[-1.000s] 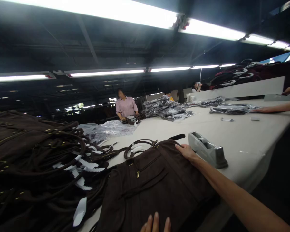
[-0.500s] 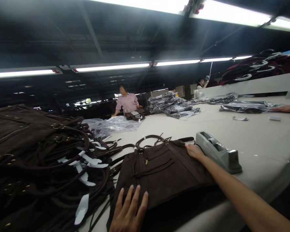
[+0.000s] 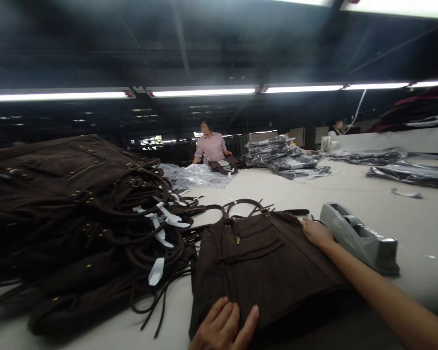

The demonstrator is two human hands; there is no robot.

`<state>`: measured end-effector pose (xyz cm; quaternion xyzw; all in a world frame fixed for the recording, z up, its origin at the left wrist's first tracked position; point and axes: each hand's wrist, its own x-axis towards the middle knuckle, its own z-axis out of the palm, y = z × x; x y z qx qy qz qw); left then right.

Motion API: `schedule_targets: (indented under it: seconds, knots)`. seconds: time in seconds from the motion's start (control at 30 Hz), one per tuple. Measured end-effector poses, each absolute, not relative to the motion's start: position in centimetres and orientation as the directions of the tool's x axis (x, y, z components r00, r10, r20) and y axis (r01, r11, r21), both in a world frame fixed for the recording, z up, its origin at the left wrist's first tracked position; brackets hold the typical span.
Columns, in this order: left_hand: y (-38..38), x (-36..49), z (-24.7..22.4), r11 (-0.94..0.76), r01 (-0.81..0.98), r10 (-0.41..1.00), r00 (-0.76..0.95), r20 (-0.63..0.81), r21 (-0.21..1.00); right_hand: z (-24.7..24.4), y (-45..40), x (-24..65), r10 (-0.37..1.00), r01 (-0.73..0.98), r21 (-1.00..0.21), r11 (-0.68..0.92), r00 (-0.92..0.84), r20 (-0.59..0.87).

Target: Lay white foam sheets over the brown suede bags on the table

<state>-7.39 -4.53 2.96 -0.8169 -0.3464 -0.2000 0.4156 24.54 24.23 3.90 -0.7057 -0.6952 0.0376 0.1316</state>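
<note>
A dark brown bag (image 3: 263,267) with looped handles lies on the pale table, front side up, a small gold zip pull near its top. At the bag's lower left edge is my left hand (image 3: 224,328), its fingers bent against the fabric and the thumb apart. My right hand (image 3: 317,233) has its fingers closed on the bag's upper right corner. Beside that hand stands a grey tape dispenser (image 3: 357,238).
A tall pile of brown bags (image 3: 58,194) with white paper strips fills the left. Plastic-wrapped bags (image 3: 292,158) lie farther back. Across the table (image 3: 365,187), a person in a pink shirt (image 3: 210,148) stands by clear plastic sheets (image 3: 197,176).
The view has turned left, so most things sit farther right. My left hand has slid down the bag's edge and its spread fingers have bent. My right hand stays at the same corner.
</note>
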Motion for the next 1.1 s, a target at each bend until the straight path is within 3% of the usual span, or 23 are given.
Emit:
schedule_targets:
  seconds: [0.23, 0.33, 0.47, 0.53, 0.6, 0.67, 0.77, 0.83, 0.87, 0.93, 1.0, 1.03, 1.1]
  knots:
    - [-5.7, -9.6, 3.7, -0.382, 0.765, 0.462, 0.644, 0.61, -0.519, 7.3, 22.3, 22.8, 0.89, 0.971, 0.171, 0.168, -0.224, 0.398]
    - [-5.8, -9.8, 3.3, -0.415, 0.755, 0.428, 0.654, 0.623, -0.508, 7.1, 22.6, 22.6, 0.862, 0.958, 0.135, 0.254, -0.287, 0.417]
    - [-5.4, -10.0, 3.2, -0.452, 0.793, 0.37, 0.583, 0.723, -0.408, 3.1, 23.4, 24.1, 0.912, 0.918, 0.026, 0.395, -0.396, 0.104]
    - [-5.2, -10.1, 3.1, -0.456, 0.817, 0.347, 0.529, 0.775, -0.354, 2.0, 23.4, 24.7, 0.924, 0.924, 0.011, 0.383, -0.383, -0.007]
    - [-5.0, -10.1, 3.0, -0.452, 0.838, 0.352, 0.482, 0.803, -0.305, 2.8, 22.9, 24.2, 0.965, 0.964, 0.051, 0.262, -0.263, 0.016]
    - [-5.0, -10.0, 3.0, -0.442, 0.851, 0.349, 0.453, 0.821, -0.282, 5.1, 21.8, 22.1, 0.961, 0.971, 0.064, 0.232, -0.239, 0.139]
    - [-5.1, -10.0, 3.0, -0.444, 0.854, 0.351, 0.445, 0.824, -0.272, 9.5, 18.9, 16.5, 0.845, 0.875, -0.101, 0.474, -0.419, 0.332]
    - [-5.2, -10.1, 3.1, -0.453, 0.851, 0.366, 0.449, 0.815, -0.265, 11.4, 16.7, 11.7, 0.809, 0.752, -0.306, 0.584, -0.507, 0.296]
    - [-5.2, -10.2, 3.1, -0.456, 0.851, 0.372, 0.449, 0.812, -0.262, 11.8, 15.7, 9.4, 0.816, 0.711, -0.406, 0.574, -0.54, 0.208]
    - [-5.1, -10.2, 3.0, -0.459, 0.848, 0.369, 0.453, 0.811, -0.264, 11.4, 14.0, 4.9, 0.804, 0.686, -0.604, 0.405, -0.582, -0.122]
    - [-4.9, -10.3, 2.8, -0.464, 0.846, 0.366, 0.452, 0.813, -0.262, 9.9, 12.8, 1.2, 0.728, 0.732, -0.652, 0.195, -0.554, -0.404]
    - [-4.8, -10.3, 2.7, -0.468, 0.846, 0.371, 0.45, 0.813, -0.255, 8.9, 12.4, -0.2, 0.73, 0.74, -0.658, 0.138, -0.525, -0.437]
    - [-4.7, -10.2, 2.6, -0.477, 0.847, 0.397, 0.445, 0.803, -0.233, 6.8, 11.8, -2.1, 0.826, 0.695, -0.71, 0.111, -0.462, -0.323]
